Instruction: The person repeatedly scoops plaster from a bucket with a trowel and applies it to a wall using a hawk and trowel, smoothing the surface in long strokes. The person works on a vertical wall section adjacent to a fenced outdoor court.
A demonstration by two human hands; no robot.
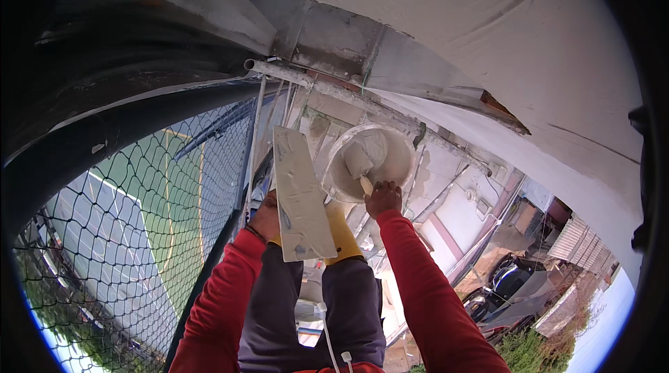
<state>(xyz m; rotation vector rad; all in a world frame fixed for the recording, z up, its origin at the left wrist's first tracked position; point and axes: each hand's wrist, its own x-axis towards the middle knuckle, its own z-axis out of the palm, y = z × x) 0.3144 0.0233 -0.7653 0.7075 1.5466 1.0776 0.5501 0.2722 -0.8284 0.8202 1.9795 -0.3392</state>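
Note:
My left hand (264, 218) grips a long, flat rectangular plastering blade (301, 195) from behind, so most of its fingers are hidden. Pale putty is smeared over the blade's face. My right hand (383, 199) is closed around the handle of a putty knife (359, 162), reaching over the near rim of a round, whitish bucket (405, 157). The knife's blade, coated in the same pale paste, is inside the bucket against a mound of putty (374, 144). The bucket stands just right of the long blade, apart from it.
Below the blade show my dark trousers and yellow boots (340, 233). Metal scaffold pipes (300, 79) run past the bucket. At left, wire netting (174, 185) overlooks a sports court far below. A pale wall (529, 59) curves overhead; a parked vehicle (512, 282) is down at right.

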